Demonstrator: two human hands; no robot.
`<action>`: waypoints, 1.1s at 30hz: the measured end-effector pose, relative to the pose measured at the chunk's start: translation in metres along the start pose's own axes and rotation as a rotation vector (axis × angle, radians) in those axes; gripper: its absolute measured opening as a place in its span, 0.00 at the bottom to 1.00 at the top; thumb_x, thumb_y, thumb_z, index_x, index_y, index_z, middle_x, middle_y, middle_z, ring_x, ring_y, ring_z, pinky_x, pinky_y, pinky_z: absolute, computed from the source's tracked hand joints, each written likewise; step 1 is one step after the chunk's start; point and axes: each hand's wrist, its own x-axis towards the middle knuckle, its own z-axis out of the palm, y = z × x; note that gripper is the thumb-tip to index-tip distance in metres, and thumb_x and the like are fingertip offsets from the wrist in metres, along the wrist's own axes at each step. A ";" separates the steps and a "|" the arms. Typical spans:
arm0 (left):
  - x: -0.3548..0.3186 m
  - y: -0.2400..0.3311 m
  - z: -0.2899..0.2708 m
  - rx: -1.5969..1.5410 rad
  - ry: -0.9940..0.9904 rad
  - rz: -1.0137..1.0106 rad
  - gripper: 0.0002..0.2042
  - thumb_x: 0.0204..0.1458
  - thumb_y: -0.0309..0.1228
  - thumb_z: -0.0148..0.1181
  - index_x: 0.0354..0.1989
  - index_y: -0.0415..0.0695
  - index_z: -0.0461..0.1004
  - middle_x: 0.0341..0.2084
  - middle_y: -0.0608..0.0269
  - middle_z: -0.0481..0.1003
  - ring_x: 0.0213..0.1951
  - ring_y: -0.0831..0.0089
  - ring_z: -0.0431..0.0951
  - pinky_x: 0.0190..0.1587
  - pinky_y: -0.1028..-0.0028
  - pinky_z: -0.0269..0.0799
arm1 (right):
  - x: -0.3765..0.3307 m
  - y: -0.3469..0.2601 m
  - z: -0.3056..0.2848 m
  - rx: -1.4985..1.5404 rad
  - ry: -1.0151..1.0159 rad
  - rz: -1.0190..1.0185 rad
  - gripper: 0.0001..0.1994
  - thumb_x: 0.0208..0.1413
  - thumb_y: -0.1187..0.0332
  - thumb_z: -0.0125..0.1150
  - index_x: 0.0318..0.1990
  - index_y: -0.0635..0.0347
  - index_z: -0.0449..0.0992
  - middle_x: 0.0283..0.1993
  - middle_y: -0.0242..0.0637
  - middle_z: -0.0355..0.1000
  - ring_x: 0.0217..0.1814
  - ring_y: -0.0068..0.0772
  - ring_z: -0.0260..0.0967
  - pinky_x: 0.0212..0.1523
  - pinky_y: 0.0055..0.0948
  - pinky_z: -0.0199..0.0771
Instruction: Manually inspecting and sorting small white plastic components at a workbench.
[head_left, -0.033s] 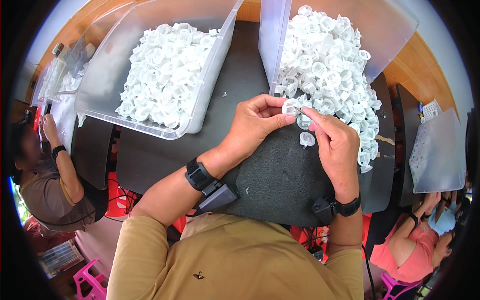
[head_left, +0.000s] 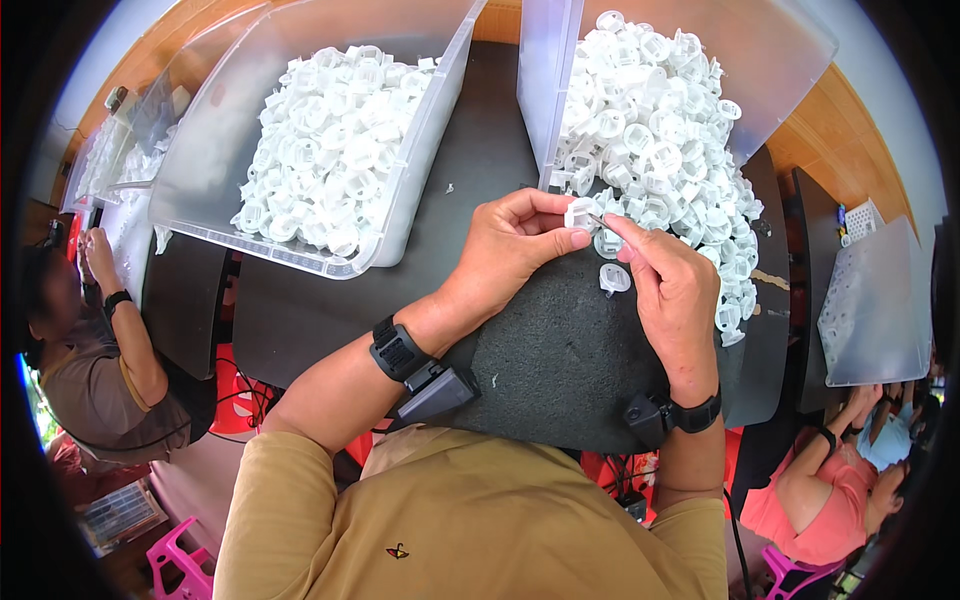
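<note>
My left hand [head_left: 520, 240] pinches a small round white plastic part [head_left: 579, 212] between thumb and fingertips above the table. My right hand [head_left: 672, 280] is closed, its index finger stretched toward that part. From its fingertips a thin metal tool tip [head_left: 597, 218] reaches the part's edge; the rest of the tool is hidden in the hand. Just below the hands, a loose white part [head_left: 614, 279] lies on a dark mat [head_left: 560, 350]. A heap of similar white parts [head_left: 650, 130] spills out beside my right hand.
A clear tub [head_left: 375, 250] of white parts stands at the left. Another clear bin [head_left: 545, 90] lies tipped behind the heap. People work at the left [head_left: 110, 370] and right [head_left: 815, 490]. Cables [head_left: 625, 475] hang below the black table's [head_left: 300, 310] near edge.
</note>
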 end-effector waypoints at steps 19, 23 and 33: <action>0.001 -0.005 0.001 0.155 -0.069 0.125 0.12 0.46 0.19 0.67 0.40 0.34 0.76 0.37 0.60 0.79 0.40 0.77 0.78 0.45 0.78 0.75 | -0.002 -0.005 -0.005 -0.227 -0.057 -0.115 0.16 0.46 0.78 0.58 0.43 0.50 0.80 0.24 0.34 0.70 0.24 0.37 0.70 0.24 0.34 0.68; 0.001 0.002 0.000 0.203 -0.064 0.048 0.13 0.48 0.20 0.66 0.43 0.35 0.75 0.42 0.60 0.77 0.43 0.78 0.77 0.48 0.77 0.74 | 0.001 -0.001 -0.004 -0.169 -0.072 -0.141 0.16 0.47 0.79 0.57 0.44 0.52 0.78 0.25 0.35 0.71 0.24 0.38 0.70 0.24 0.35 0.69; 0.004 0.001 -0.003 0.172 -0.024 0.009 0.15 0.48 0.21 0.66 0.45 0.34 0.74 0.41 0.59 0.78 0.43 0.77 0.77 0.48 0.78 0.75 | 0.000 0.000 -0.007 -0.187 -0.051 -0.074 0.16 0.50 0.77 0.58 0.47 0.52 0.78 0.24 0.36 0.69 0.24 0.38 0.69 0.25 0.35 0.68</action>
